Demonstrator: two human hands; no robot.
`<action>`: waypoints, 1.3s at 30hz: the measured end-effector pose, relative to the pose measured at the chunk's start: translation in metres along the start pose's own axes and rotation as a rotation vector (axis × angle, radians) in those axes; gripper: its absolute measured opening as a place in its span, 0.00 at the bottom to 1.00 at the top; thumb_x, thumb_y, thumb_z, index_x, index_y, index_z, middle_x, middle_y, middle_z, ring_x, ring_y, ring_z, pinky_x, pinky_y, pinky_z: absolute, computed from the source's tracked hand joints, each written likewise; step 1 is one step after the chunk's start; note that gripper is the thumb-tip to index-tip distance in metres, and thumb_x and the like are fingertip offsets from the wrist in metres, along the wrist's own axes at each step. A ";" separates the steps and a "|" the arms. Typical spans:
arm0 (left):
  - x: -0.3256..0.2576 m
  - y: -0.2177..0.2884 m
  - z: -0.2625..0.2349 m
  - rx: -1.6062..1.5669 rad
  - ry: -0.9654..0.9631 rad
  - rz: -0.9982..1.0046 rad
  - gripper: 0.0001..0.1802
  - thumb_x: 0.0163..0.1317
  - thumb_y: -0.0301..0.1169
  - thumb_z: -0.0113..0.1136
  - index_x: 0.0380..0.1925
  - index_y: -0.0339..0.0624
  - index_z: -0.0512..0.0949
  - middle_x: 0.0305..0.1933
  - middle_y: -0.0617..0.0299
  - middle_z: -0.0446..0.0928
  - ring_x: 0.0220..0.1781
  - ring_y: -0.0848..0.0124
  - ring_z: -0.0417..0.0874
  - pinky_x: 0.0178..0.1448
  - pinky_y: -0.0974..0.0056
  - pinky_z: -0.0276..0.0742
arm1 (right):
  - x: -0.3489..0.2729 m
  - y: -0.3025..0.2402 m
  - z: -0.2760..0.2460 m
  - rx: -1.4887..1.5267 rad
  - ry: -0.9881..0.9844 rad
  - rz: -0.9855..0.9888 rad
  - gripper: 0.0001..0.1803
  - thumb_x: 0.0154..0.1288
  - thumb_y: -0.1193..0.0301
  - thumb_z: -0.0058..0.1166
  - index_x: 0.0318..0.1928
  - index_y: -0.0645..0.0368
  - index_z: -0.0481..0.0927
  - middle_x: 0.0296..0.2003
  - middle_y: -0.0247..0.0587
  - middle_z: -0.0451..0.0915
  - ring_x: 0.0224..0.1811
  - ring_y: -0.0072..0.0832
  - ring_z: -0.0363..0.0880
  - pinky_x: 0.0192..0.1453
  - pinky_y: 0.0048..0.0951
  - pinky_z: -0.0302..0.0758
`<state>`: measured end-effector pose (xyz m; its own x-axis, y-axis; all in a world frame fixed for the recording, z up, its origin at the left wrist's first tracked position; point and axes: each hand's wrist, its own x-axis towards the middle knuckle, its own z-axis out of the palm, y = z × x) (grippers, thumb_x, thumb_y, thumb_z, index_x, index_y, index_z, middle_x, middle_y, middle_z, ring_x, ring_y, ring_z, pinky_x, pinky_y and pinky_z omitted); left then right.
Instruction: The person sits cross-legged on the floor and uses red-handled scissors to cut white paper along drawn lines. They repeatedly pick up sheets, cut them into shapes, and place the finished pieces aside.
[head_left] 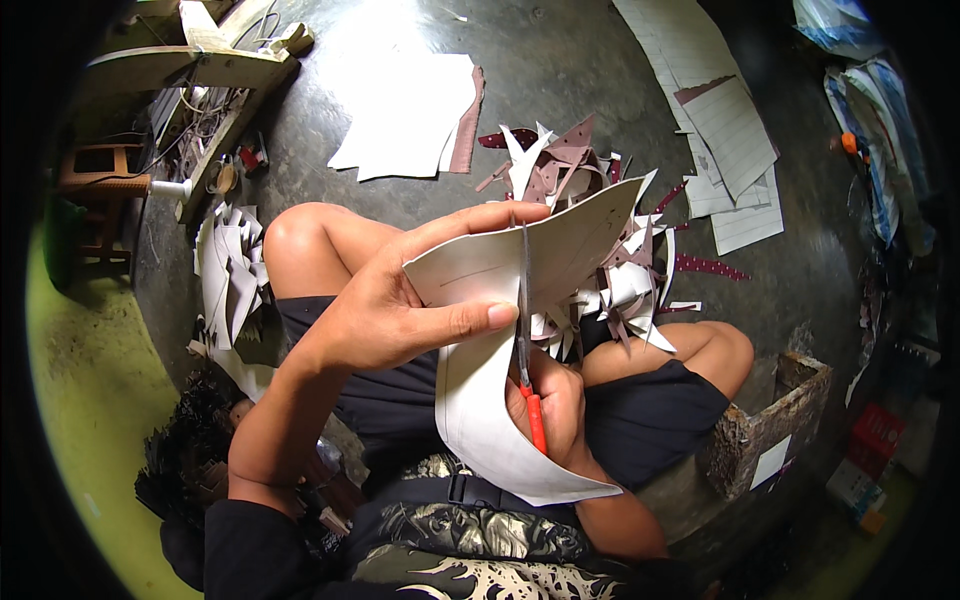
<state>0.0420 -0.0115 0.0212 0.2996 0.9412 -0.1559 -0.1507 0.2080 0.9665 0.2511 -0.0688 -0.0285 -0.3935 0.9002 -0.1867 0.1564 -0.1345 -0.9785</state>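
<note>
My left hand (385, 295) pinches a large white sheet (475, 400) between its thumb below and fingers above. Faint pencil-like lines run across the sheet, and its lower part curls down over my lap. In my right hand (563, 405) is a pair of scissors (535, 415) with red handles. Their blades point away from me and cross the sheet just right of my left thumb. The sheet covers part of my right hand and its grip. Beyond it lies a heap of offcuts (630, 285), white on one side and maroon or dotted on the other.
White cut pieces (405, 120) lie on the floor ahead, and long lined sheets (735, 135) at far right. A stack of white scraps (230, 265) sits by my left knee. A worn open box (765, 430) stands at right. A wooden frame (245, 110) is at far left.
</note>
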 end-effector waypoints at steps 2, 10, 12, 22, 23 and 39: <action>-0.001 -0.001 -0.001 -0.014 0.000 0.004 0.38 0.67 0.26 0.72 0.75 0.34 0.67 0.75 0.56 0.73 0.71 0.69 0.75 0.75 0.61 0.72 | 0.004 -0.003 0.003 0.059 -0.001 0.034 0.14 0.74 0.67 0.61 0.36 0.66 0.78 0.24 0.47 0.79 0.25 0.32 0.76 0.33 0.36 0.75; 0.000 -0.006 -0.032 -0.126 0.181 -0.188 0.36 0.64 0.22 0.72 0.72 0.32 0.70 0.62 0.57 0.82 0.60 0.72 0.83 0.65 0.65 0.80 | 0.042 0.005 0.026 -0.024 0.030 0.028 0.14 0.80 0.67 0.55 0.39 0.67 0.82 0.24 0.36 0.82 0.27 0.17 0.78 0.32 0.30 0.76; 0.004 -0.010 -0.047 -0.168 0.231 -0.258 0.35 0.65 0.22 0.71 0.72 0.35 0.71 0.57 0.59 0.82 0.54 0.74 0.84 0.58 0.66 0.82 | 0.055 0.005 0.029 0.085 0.015 0.044 0.23 0.81 0.61 0.55 0.29 0.66 0.81 0.20 0.35 0.79 0.22 0.20 0.74 0.28 0.32 0.72; -0.004 0.001 -0.060 0.041 -0.193 -0.372 0.59 0.54 0.22 0.79 0.82 0.33 0.52 0.63 0.53 0.79 0.61 0.69 0.80 0.67 0.62 0.76 | 0.072 0.000 0.019 0.572 0.017 0.185 0.17 0.70 0.64 0.70 0.43 0.60 0.76 0.33 0.30 0.76 0.33 0.17 0.76 0.38 0.22 0.75; -0.004 -0.004 -0.055 -0.025 -0.205 -0.353 0.61 0.52 0.26 0.82 0.81 0.30 0.52 0.68 0.52 0.76 0.66 0.68 0.78 0.71 0.63 0.72 | 0.068 -0.003 0.014 0.702 0.016 0.172 0.15 0.66 0.75 0.72 0.43 0.60 0.75 0.34 0.29 0.74 0.35 0.16 0.75 0.39 0.22 0.76; -0.009 -0.039 0.052 0.079 0.226 -0.022 0.25 0.69 0.33 0.71 0.61 0.33 0.80 0.50 0.57 0.85 0.48 0.65 0.86 0.56 0.63 0.81 | 0.024 -0.021 -0.018 0.627 0.491 0.031 0.17 0.71 0.79 0.63 0.45 0.53 0.64 0.41 0.36 0.75 0.32 0.21 0.77 0.39 0.21 0.77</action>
<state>0.0947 -0.0420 -0.0046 0.0823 0.9742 -0.2103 -0.0697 0.2161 0.9739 0.2545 -0.0373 -0.0104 0.0698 0.9523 -0.2971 -0.4356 -0.2388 -0.8679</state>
